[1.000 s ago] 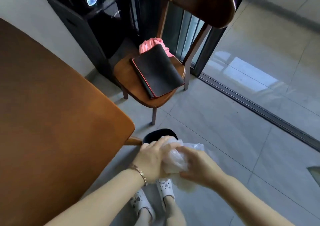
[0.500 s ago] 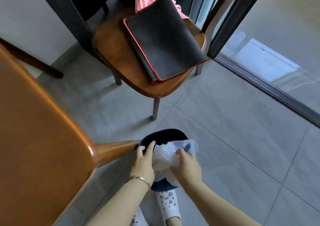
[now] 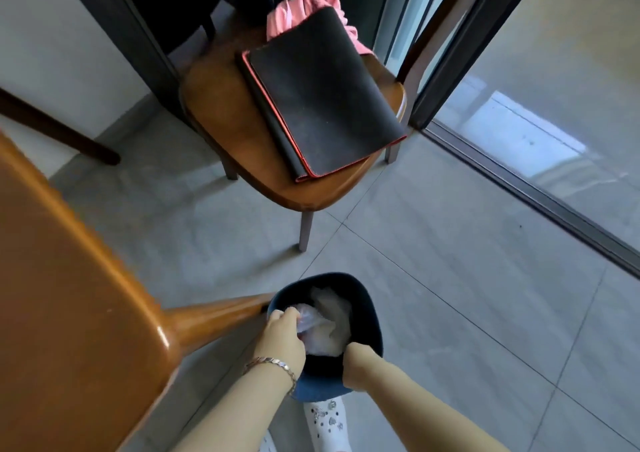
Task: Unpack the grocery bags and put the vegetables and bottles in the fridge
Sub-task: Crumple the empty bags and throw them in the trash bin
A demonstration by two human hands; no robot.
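Left hand (image 3: pixel 282 334), a bracelet (image 3: pixel 273 365) at its wrist, curled its fingers round a fold of the crumpled plastic bag (image 3: pixel 323 327) at the near rim of the dark blue bin (image 3: pixel 370 313). Opposite it, the right hand (image 3: pixel 360 354) reached down inside the bin, and with its fingers hidden below the rim I could not tell whether they gripped anything. The bag lay bunched inside the bin, which stood on the tiled floor touching the table leg (image 3: pixel 214 313), well apart from the chair (image 3: pixel 221 105) with its black folder (image 3: pixel 322 102) and pink cloth (image 3: pixel 294 12). Judging by its thin, translucent, wrinkled look, the bag was very light and soft, with no stiffness of its own, so it would probably spring back up when let go. Taking it by a gathered bunch in the middle seemed better than by a loose edge, which would only trail. The film looked slippery, and a light bin might tip if pressed at one side.
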